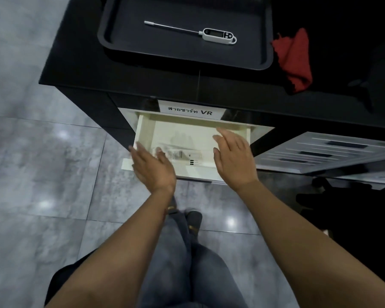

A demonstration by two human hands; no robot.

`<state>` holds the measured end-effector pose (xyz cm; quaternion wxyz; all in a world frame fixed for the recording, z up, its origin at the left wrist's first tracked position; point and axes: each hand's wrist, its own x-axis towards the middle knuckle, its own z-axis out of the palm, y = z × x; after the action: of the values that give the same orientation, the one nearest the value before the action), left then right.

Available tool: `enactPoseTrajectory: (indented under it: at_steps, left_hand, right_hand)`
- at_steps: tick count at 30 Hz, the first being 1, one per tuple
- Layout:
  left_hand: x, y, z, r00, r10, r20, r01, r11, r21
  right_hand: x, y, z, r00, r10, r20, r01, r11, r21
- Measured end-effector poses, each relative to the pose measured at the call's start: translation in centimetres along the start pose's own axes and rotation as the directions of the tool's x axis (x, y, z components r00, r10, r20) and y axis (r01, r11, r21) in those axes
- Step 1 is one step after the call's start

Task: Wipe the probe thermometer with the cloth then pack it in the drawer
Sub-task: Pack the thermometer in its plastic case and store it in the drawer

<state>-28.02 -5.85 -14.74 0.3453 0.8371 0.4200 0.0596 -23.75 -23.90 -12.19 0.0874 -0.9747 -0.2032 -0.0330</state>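
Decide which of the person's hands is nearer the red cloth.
Right. The right hand is over the open drawer, below the red cloth; the left hand is farther left.

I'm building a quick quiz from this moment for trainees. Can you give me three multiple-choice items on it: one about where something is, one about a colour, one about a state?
1. Where does the probe thermometer lie?
A. In the drawer
B. On the dark tray
C. On the floor

2. What colour is the cloth?
A. Red
B. White
C. Blue

3. What state is the drawer in?
A. Shut
B. Pulled open
C. Taken out and set on the counter

Answers:
1. B: the thermometer rests flat on the tray on top of the black counter.
2. A: the crumpled cloth to the right of the tray is red.
3. B: the drawer stands out from the cabinet front with its pale inside showing, and the left hand and right hand are spread open over it, holding nothing.
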Motion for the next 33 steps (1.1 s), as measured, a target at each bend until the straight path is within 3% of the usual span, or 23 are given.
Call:
enactPoseTrajectory:
  at_steps: [2, 4, 7, 9, 14, 18, 21, 27, 30, 33]
  left_hand:
    - [0.1, 0.9, 0.8, 0.973, 0.121, 0.198, -0.146, 0.982, 0.118]
    - [0.9, 1.5, 1.9, 0.889, 0.165, 0.428, -0.297, 0.919, 0.261]
    - [2.8, 2.4, 3.6, 0.705, 0.104, 0.701, -0.517, 0.752, 0.408]
    - [4.0, 2.7, 4.5, 0.621, 0.024, 0.783, -0.58, 0.686, 0.439]
    - [6.6, 2.8, 6.4, 0.536, -0.054, 0.843, -0.673, 0.576, 0.464]
    - [8.5, 2.4, 7.7, 0.54, -0.063, 0.839, -0.726, 0.469, 0.503]
    - [9.5, 1.7, 8.6, 0.558, -0.047, 0.828, -0.744, 0.413, 0.525]
    - [9.6, 1.3, 9.2, 0.528, -0.067, 0.847, -0.805, 0.28, 0.524]
    - [9.4, 1.7, 8.6, 0.49, -0.05, 0.87, -0.813, 0.335, 0.477]
    - [8.8, 2.7, 6.9, 0.482, 0.041, 0.875, -0.809, 0.405, 0.426]
  right_hand:
    - [0.2, 0.0, 0.7, 0.994, 0.03, 0.108, -0.035, 0.998, 0.051]
    - [0.4, 0.3, 1.4, 0.967, 0.062, 0.248, -0.081, 0.995, 0.066]
    - [1.1, 1.0, 2.9, 0.91, 0.139, 0.39, -0.169, 0.985, 0.045]
    - [1.8, 1.2, 3.9, 0.87, 0.204, 0.449, -0.248, 0.968, 0.041]
    - [4.2, 2.0, 6.3, 0.665, 0.28, 0.692, -0.365, 0.931, -0.026]
    - [5.8, 2.3, 8.6, 0.589, 0.245, 0.77, -0.264, 0.959, -0.103]
    - [6.2, 2.3, 10.1, 0.571, 0.232, 0.788, -0.201, 0.97, -0.141]
    - [6.0, 1.7, 11.0, 0.518, 0.257, 0.815, -0.225, 0.961, -0.16]
    - [5.9, 1.6, 10.5, 0.485, 0.266, 0.833, -0.213, 0.96, -0.182]
    - [5.7, 1.7, 9.1, 0.529, 0.281, 0.801, -0.234, 0.955, -0.181]
